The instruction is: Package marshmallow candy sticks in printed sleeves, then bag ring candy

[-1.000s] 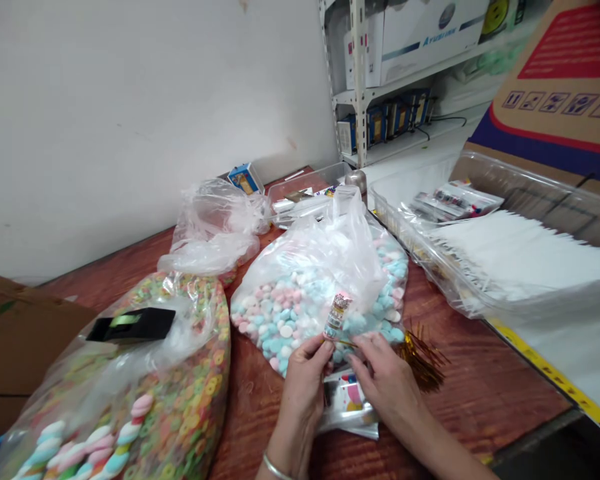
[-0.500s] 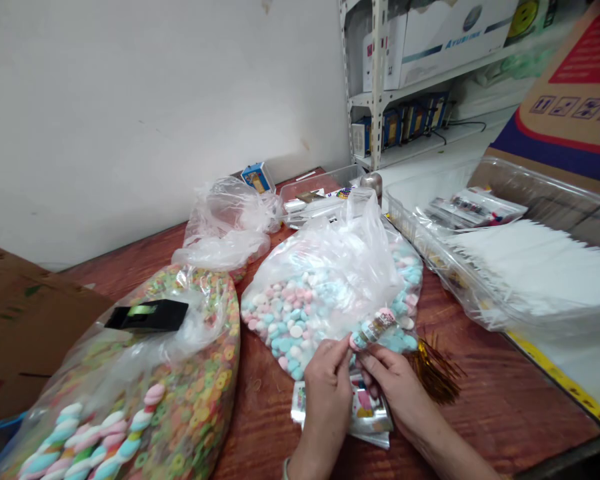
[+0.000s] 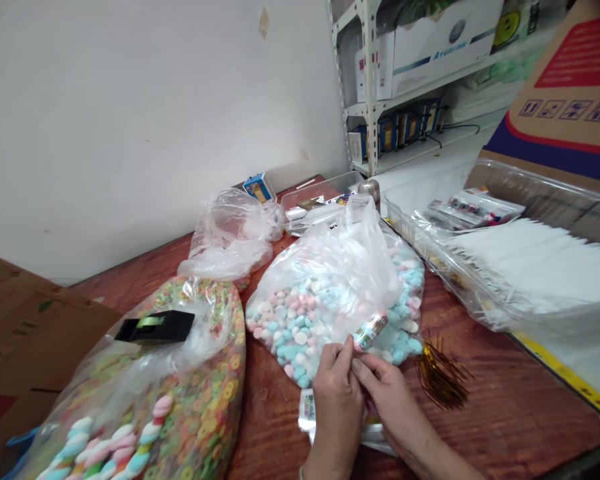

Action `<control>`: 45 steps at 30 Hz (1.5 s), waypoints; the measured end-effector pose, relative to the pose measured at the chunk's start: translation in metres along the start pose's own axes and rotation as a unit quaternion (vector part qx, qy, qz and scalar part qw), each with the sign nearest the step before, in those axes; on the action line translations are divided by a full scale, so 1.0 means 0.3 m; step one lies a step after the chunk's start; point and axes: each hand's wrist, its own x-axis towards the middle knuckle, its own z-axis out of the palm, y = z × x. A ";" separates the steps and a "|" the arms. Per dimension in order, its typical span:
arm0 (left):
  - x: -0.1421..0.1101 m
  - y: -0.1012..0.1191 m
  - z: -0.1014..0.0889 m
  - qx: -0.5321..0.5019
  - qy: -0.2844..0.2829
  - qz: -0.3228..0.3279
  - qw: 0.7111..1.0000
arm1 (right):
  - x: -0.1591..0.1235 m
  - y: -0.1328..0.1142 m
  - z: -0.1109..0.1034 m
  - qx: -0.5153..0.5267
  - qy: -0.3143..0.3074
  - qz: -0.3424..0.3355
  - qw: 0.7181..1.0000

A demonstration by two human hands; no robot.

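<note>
Both hands have drawn closer together around the small printed tube (image 3: 370, 331) since the earlier frame, and the foil-backed packets (image 3: 307, 408) below them are now mostly covered. On my feed, the left hand (image 3: 336, 417) and right hand (image 3: 389, 395) are pinched nearly closed at the tube's lower end, with the fingertips of each meeting there. The tube angles up and to the right, just over the lower edge of a clear bag of pink, blue and white candies (image 3: 325, 320). I can't make out which hand bears more of its weight.

Gold twist ties (image 3: 443, 377) lie on the wooden surface (image 3: 485, 400) just beside the right hand. To the left sits a bag of fruit-ring cereal and twisted marshmallows (image 3: 190, 393), with a black tape dispenser (image 3: 155, 327) resting on top. Behind the hands is a crumpled clear bag (image 3: 233, 233). To the right, a clear plastic tray (image 3: 430, 273) holds white sheets (image 3: 535, 263) and printed packets (image 3: 473, 213). Farther back, boxes stand on a metal shelf (image 3: 370, 87).
</note>
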 end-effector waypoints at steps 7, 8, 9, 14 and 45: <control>0.016 0.037 -0.028 -0.096 -0.048 -0.059 0.993 | 0.004 -0.007 -0.013 -0.007 0.031 0.022 0.999; 0.017 0.038 -0.028 -0.106 -0.049 -0.067 0.991 | 0.001 -0.011 -0.009 0.001 0.034 0.034 0.999; 0.016 0.038 -0.027 -0.114 -0.048 -0.074 0.990 | -0.001 -0.015 -0.005 0.009 0.037 0.046 0.998; 0.009 0.025 -0.013 -0.099 -0.035 -0.050 0.993 | -0.012 -0.038 0.004 0.027 0.037 0.069 0.997; -0.001 0.004 -0.002 -0.084 0.014 -0.141 0.986 | 0.014 -0.031 -0.073 -0.214 0.049 -0.074 0.973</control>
